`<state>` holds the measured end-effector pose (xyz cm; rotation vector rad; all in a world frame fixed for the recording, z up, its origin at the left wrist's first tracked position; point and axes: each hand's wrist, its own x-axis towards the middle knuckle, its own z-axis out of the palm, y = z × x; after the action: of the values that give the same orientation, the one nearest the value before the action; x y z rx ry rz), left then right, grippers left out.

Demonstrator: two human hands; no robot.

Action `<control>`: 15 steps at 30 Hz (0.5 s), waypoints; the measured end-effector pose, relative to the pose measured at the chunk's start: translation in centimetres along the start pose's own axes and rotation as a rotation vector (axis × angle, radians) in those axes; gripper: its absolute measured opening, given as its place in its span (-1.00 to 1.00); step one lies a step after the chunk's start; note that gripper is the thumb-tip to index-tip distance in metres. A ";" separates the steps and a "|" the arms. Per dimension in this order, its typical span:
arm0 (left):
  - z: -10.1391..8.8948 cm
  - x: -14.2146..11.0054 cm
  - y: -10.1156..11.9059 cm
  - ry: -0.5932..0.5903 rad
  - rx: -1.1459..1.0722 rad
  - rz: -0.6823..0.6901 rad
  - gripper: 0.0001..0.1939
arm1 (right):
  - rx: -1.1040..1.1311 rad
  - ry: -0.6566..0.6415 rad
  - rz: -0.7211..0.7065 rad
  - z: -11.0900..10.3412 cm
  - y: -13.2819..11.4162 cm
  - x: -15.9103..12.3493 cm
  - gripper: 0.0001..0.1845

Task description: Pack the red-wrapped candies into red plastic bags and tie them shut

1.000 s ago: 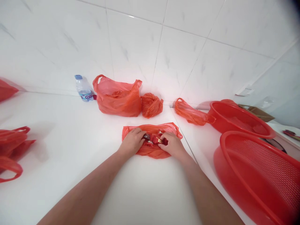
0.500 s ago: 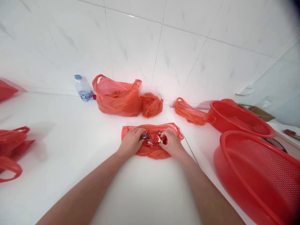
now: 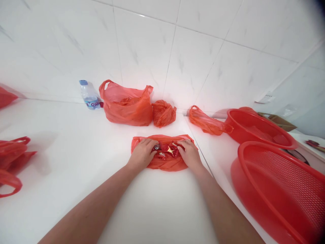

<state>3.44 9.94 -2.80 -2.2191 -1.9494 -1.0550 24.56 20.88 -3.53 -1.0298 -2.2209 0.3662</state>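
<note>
A small red plastic bag (image 3: pixel 165 164) lies flat on the white counter in front of me, its mouth open toward the wall. Shiny red wrapped candies (image 3: pixel 167 150) show inside it. My left hand (image 3: pixel 142 154) rests on the bag's left side with fingers curled over the opening edge. My right hand (image 3: pixel 189 154) presses on the bag's right side, fingers bent on the plastic beside the candies. Both hands hold the bag's mouth apart.
Behind stand a larger red bag (image 3: pixel 127 105), a knotted small red bag (image 3: pixel 164 113), a flat red bag (image 3: pixel 205 123) and a water bottle (image 3: pixel 88 95). Two red mesh baskets (image 3: pixel 279 189) sit at right. More red bags (image 3: pixel 12 159) lie at left.
My right hand let go of a candy it was pinching and moved onto the bag's right edge. My left hand shifted slightly; the candies now lie between both hands.
</note>
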 end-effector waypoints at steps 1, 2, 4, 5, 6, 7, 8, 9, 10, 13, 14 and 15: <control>0.0 0.0 0.1 0.000 -0.003 0.004 -0.77 | -0.014 -0.011 0.006 0.1 0.1 0.0 -0.73; -0.1 0.0 0.1 0.000 -0.006 0.005 -0.78 | -0.025 -0.022 0.012 0.2 0.2 0.0 -0.73; -0.2 0.0 0.3 0.004 -0.014 0.005 -0.79 | -0.034 -0.035 0.016 0.3 0.2 0.0 -0.73; -0.3 0.0 0.3 0.007 -0.018 0.004 -0.80 | -0.032 -0.035 0.015 0.4 0.2 0.0 -0.73; -0.3 0.0 0.4 0.010 -0.020 0.002 -0.81 | -0.028 -0.028 0.011 0.4 0.2 0.0 -0.73; -0.3 0.0 0.4 0.010 -0.021 0.002 -0.82 | -0.023 -0.017 0.005 0.5 0.1 0.0 -0.74; -0.4 0.1 0.4 0.007 -0.023 0.005 -0.83 | -0.023 -0.006 -0.004 0.5 0.1 0.0 -0.74; -0.4 0.1 0.4 0.001 -0.026 0.008 -0.83 | -0.030 0.002 -0.012 0.6 0.1 0.0 -0.75; -0.4 0.1 0.4 -0.007 -0.028 0.010 -0.83 | -0.044 0.004 -0.020 0.7 0.0 0.0 -0.76; -0.3 0.0 0.3 -0.015 -0.031 0.007 -0.82 | -0.087 -0.007 -0.028 0.8 -0.1 0.1 -0.82; -0.3 0.0 0.3 -0.008 -0.031 0.005 -0.82 | -0.092 -0.010 -0.028 0.8 -0.2 0.1 -0.84; -0.3 0.0 0.2 0.001 -0.030 0.006 -0.81 | -0.094 -0.010 -0.031 0.8 -0.3 0.2 -0.86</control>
<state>3.53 9.77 -2.49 -2.2377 -1.9376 -1.0923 23.75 20.83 -3.90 -1.0437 -2.2789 0.2560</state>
